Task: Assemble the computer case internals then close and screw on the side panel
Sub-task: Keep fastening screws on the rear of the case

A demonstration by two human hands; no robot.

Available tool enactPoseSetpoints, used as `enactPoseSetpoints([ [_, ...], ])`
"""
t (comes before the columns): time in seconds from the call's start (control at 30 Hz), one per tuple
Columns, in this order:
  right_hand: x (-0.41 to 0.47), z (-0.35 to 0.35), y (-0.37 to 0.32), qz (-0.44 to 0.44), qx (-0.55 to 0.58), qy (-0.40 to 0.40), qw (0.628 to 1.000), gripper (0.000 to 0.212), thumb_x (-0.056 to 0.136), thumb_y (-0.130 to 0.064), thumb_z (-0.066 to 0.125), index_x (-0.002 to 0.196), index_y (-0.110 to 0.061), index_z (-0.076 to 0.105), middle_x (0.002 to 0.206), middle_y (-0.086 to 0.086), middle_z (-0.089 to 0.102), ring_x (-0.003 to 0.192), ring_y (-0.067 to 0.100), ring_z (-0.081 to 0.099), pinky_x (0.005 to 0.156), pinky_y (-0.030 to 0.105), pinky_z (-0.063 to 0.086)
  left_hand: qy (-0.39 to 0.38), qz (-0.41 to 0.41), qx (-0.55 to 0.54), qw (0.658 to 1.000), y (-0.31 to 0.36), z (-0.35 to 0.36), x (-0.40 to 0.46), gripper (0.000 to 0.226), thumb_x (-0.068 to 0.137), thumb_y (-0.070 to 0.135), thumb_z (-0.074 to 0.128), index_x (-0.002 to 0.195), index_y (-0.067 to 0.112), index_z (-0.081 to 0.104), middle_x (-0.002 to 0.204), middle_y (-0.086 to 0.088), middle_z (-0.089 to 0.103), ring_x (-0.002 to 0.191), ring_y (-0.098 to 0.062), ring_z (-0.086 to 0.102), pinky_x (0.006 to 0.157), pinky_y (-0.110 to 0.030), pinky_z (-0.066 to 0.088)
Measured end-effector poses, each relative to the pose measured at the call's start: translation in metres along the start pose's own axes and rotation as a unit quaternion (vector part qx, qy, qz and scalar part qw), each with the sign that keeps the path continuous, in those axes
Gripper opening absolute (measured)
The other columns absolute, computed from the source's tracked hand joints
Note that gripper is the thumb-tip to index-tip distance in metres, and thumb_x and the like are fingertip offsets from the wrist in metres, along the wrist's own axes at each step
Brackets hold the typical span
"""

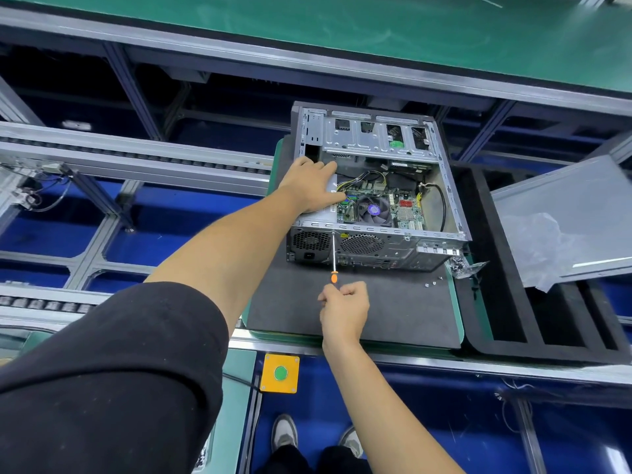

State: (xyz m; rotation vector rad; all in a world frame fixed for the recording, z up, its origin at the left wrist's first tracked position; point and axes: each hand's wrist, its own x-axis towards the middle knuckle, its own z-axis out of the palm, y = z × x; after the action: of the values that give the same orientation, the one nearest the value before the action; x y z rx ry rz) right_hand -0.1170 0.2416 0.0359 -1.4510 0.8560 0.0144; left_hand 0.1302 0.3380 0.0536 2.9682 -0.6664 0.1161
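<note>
An open grey computer case [448,186] lies on its side on a dark mat [376,309], its motherboard, CPU fan [373,210] and cables exposed. My left hand [313,184] lies flat on the silver power supply [330,184] at the case's left side, fingers straight. My right hand [343,311] grips the handle of an orange-collared screwdriver [333,258]. Its shaft points up at the case's rear panel, the tip near the top edge beside the rear fan grille [362,243]. The grey side panel [567,213] lies off to the right.
A black foam tray [506,302] with long slots sits right of the mat, under the side panel and a crumpled plastic bag [537,248]. A small bag of screws [465,266] and loose screws [433,283] lie by the case's rear corner. A yellow box with a green button [280,372] is on the bench front.
</note>
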Motion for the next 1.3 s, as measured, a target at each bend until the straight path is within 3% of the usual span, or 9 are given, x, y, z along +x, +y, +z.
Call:
enactPoseSetpoints([
  [0.17,-0.002,-0.005,-0.003,0.031,0.035,-0.010,0.999,0.023,0.094,-0.014,0.047,0.077,-0.010,0.063,0.077,0.000,0.078,0.055,0.024,0.072,0.055,0.029,0.039,-0.003,-0.005,-0.002,1.000,0.000,0.001,0.001,0.055,0.084,0.076,0.035,0.102,0.024,0.038,0.086,0.002,0.050,0.085,-0.023,0.044,0.105,-0.042,0.029],
  [0.27,-0.001,-0.003,-0.006,0.058,0.015,-0.026,0.998,0.028,0.092,-0.017,0.047,0.081,-0.012,0.072,0.074,-0.002,0.077,0.041,0.018,0.059,0.046,0.025,0.039,-0.003,-0.010,-0.009,1.000,0.001,-0.002,0.002,0.056,0.082,0.076,0.035,0.101,0.023,0.040,0.084,0.002,0.050,0.084,-0.024,0.046,0.104,-0.041,0.029],
  [0.37,-0.001,0.001,-0.007,0.035,0.016,-0.016,0.999,0.005,0.088,-0.016,0.059,0.090,-0.011,0.057,0.067,0.002,0.060,0.048,0.016,0.043,0.045,0.026,0.033,-0.005,-0.009,-0.014,1.000,0.002,-0.003,0.002,0.054,0.082,0.075,0.037,0.100,0.024,0.039,0.083,0.003,0.051,0.084,-0.025,0.046,0.106,-0.041,0.029],
  [0.47,-0.004,-0.001,-0.005,-0.004,0.003,-0.001,1.000,0.018,0.083,-0.005,0.062,0.082,-0.012,0.045,0.064,0.006,0.059,0.055,0.021,0.046,0.048,0.028,0.035,-0.005,-0.014,-0.015,1.000,0.002,-0.004,0.001,0.053,0.083,0.074,0.039,0.099,0.023,0.040,0.082,0.002,0.052,0.084,-0.025,0.047,0.107,-0.041,0.030],
  [0.63,-0.004,-0.003,-0.009,0.044,0.048,-0.010,0.998,0.015,0.093,-0.011,0.055,0.079,-0.007,0.060,0.069,0.006,0.075,0.040,0.013,0.051,0.044,0.025,0.035,-0.005,-0.011,-0.012,1.000,0.002,-0.005,0.000,0.053,0.083,0.073,0.038,0.099,0.023,0.039,0.083,0.001,0.053,0.084,-0.025,0.047,0.107,-0.041,0.030],
  [0.77,0.000,-0.004,-0.013,0.114,0.054,-0.036,0.991,0.014,0.090,-0.015,0.060,0.085,-0.008,0.072,0.061,0.005,0.062,0.037,0.010,0.038,0.036,0.021,0.023,-0.008,-0.011,-0.012,1.000,0.003,-0.006,-0.001,0.053,0.082,0.074,0.036,0.099,0.024,0.037,0.084,0.001,0.053,0.084,-0.025,0.046,0.107,-0.041,0.030],
  [1.0,-0.002,-0.005,-0.008,-0.032,0.031,0.011,0.999,0.019,0.089,0.002,0.058,0.076,-0.009,0.048,0.062,0.005,0.067,0.052,0.016,0.059,0.043,0.024,0.043,-0.014,-0.012,-0.010,1.000,0.003,-0.008,-0.001,0.053,0.082,0.074,0.034,0.100,0.024,0.037,0.081,0.003,0.051,0.084,-0.025,0.047,0.107,-0.041,0.030],
  [1.17,0.003,-0.005,-0.011,0.162,0.198,-0.102,0.961,0.021,0.091,-0.002,0.059,0.077,-0.014,0.049,0.056,0.002,0.058,0.035,0.008,0.037,0.031,0.019,0.022,-0.022,-0.007,-0.015,1.000,0.004,-0.007,0.002,0.052,0.083,0.074,0.037,0.101,0.025,0.037,0.075,0.006,0.045,0.084,-0.026,0.047,0.107,-0.042,0.029],
  [1.3,0.003,-0.007,-0.014,0.237,0.251,-0.144,0.927,0.011,0.092,-0.007,0.059,0.085,-0.015,0.055,0.060,0.000,0.062,0.038,0.008,0.046,0.032,0.016,0.027,-0.017,-0.008,-0.006,1.000,0.002,-0.005,0.003,0.054,0.081,0.076,0.033,0.101,0.025,0.036,0.081,0.002,0.051,0.084,-0.026,0.047,0.107,-0.042,0.030],
])
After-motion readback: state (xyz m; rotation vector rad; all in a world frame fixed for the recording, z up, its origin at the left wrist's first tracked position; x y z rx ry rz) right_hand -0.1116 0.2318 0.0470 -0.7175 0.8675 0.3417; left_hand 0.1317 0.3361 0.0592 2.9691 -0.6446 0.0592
